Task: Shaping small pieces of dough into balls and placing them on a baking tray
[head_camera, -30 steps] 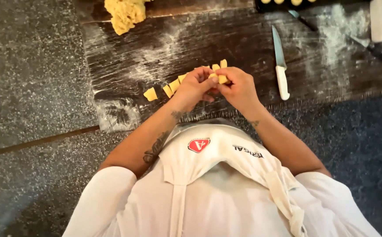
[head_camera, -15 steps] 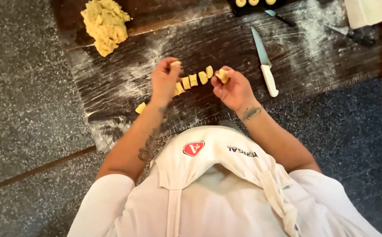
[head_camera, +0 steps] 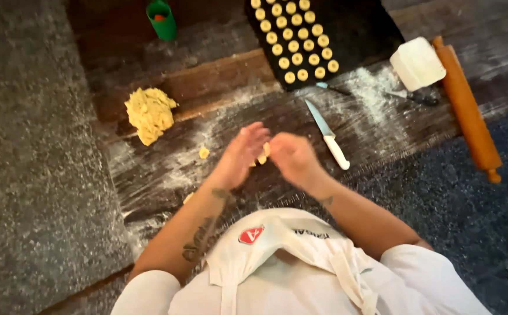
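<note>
Dough piece (head_camera: 264,153) sits pressed between the left hand (head_camera: 241,153) and right hand (head_camera: 292,158), palms together on it — soft, light, probably a bit sticky (flour helps), best cupped gently. Knife (head_camera: 328,135) lies just right of the right hand; dough lump (head_camera: 149,113) well left.

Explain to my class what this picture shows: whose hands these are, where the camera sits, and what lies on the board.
The camera sits on a person's head and looks straight down, so you see their own two bare hands. The left hand and right hand are pressed together around small yellow dough pieces; the exact grip is blurred. On the floured wooden board lie a lump of yellow dough, one stray dough bit, a white-handled knife, a dark tray of small round dough pieces, a wooden rolling pin, a white block and a green cup.
</note>
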